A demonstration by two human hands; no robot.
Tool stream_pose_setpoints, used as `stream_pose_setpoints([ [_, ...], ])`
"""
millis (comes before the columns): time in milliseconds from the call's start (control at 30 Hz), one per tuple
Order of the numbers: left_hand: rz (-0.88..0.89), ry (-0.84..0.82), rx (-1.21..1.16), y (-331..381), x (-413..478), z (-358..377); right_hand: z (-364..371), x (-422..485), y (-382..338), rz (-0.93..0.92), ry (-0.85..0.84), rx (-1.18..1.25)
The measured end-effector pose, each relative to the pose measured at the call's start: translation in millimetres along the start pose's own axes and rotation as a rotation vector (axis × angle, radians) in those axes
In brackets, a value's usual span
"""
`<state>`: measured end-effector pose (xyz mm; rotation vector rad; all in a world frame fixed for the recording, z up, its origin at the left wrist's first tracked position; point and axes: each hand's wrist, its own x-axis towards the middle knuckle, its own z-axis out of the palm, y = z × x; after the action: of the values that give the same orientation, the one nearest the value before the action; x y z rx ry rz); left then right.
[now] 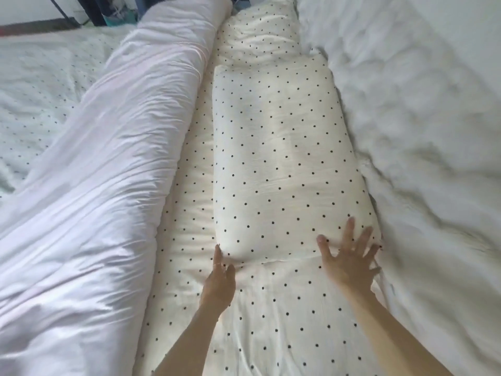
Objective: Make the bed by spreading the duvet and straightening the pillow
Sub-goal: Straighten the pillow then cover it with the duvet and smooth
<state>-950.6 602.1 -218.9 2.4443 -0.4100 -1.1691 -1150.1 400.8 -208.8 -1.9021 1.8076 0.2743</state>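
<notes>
Head view. The pillow [273, 158], cream with small black dots, lies lengthwise on the bed, its near end towards the person. It rests on a sheet [271, 316] of the same dotted fabric. A second pillow [260, 33] in the same pattern lies just beyond its far end, touching it.

The left hand [219, 280] is at the near left corner of the pillow, seen edge-on, with fingers extended against the pillow's end. It grips nothing. A thin ring [214, 265] shows on one finger.

The right hand [349, 256] is open, with fingers spread wide, and lies flat on the near right corner of the pillow. The fingertips are blurred.

The duvet [108, 158], plain white and creased, lies bunched in a long roll along the left side of the pillow. It runs from the near left of the frame to the top. It is not spread.

A white fluffy blanket [406, 131] lies against the right side of the pillow. More dotted fabric [40, 90] shows left of the duvet. A dark metal frame [92, 9] stands past the bed at top left.
</notes>
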Motion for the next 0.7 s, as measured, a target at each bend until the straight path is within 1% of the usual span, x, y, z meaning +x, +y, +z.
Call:
stream_pose_setpoints([
  [67,0.005,-0.065,0.171,-28.8,-2.5,-13.3,2.2,-19.5,-13.0,-0.012,-0.012,-0.020],
  [100,0.018,-0.055,0.214,-43.3,-5.5,-25.6,4.3,-34.7,-25.3,-0.057,-0.004,-0.061],
  [200,0.132,0.012,0.260,-73.8,-25.8,-67.6,18.3,-87.4,-69.9,-0.295,-0.023,-0.230],
  [333,0.345,0.271,0.376,-109.8,-51.5,-135.8,50.4,-161.4,-148.2,-0.566,-0.068,-0.280],
  [433,0.358,0.464,0.313,-170.7,-69.2,-211.9,86.1,-231.4,-227.0,-0.745,-0.075,-0.275],
  [467,0.333,0.513,0.279,-192.7,-71.9,-233.4,97.1,-251.5,-249.1,-0.792,-0.086,-0.264],
  [533,0.230,0.604,0.233,-246.0,-76.3,-283.9,124.2,-292.0,-298.4,-0.884,-0.104,-0.264],
  [567,0.148,0.630,0.211,-280.0,-77.9,-312.0,142.0,-315.2,-327.6,-0.936,-0.100,-0.282],
  [633,-0.043,0.636,0.225,-330.6,-78.6,-350.1,167.5,-341.3,-363.3,-1.000,-0.101,-0.302],
  [700,-0.282,0.655,0.164,-402.4,-86.5,-381.3,204.9,-375.0,-401.3,-1.079,-0.127,-0.353],
])
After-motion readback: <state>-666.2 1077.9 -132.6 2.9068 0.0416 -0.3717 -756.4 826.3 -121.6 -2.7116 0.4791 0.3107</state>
